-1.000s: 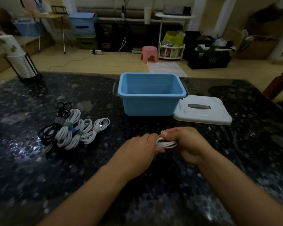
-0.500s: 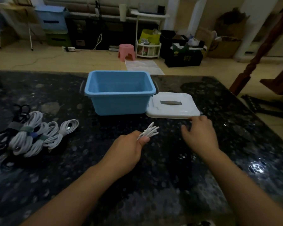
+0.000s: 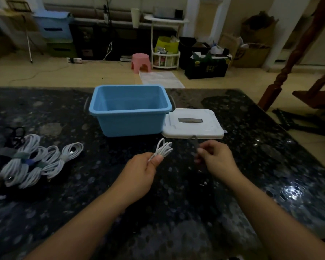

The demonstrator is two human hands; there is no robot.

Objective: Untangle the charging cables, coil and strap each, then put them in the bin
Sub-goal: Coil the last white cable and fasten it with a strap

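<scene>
- Far left of the dark speckled stone desk [image 3: 251,166]: a heap of white charging cables already coiled and cinched with grey, green and blue straps [image 3: 36,160]. A black coil or two sits behind them, too dim to count. None of them is in the bin yet.
- Left hand [image 3: 139,173]: grip clenched on a small coil of thin white charging cable [image 3: 163,149], pinched at its lower end between thumb and fingers. The loops fan up and to the right, clear of the desk. No strap on this coil.
- Handling, as I judge it: the cable is light, soft and springy. The loops will splay if the pinch eases. Best hold is where the loops cross, at the waist of the coil, leaving that spot free enough to take the strap.
- Centre, beyond the hands: an open light-blue rectangular plastic bin with dark side handles [image 3: 129,132]. It looks empty inside.
- Right of the bin, touching or just beside it: a white flat plastic lid with a grey recessed handle [image 3: 193,126], lying on the desk.
- Right hand [image 3: 216,158]: grip closed on a thin dark grey strap [image 3: 194,143] that stands up from the fingertips. It is blurred, so I cannot tell its fastening. The strap is near the coil, not touching.
- Likely step: wrap the strap round the coil.
</scene>
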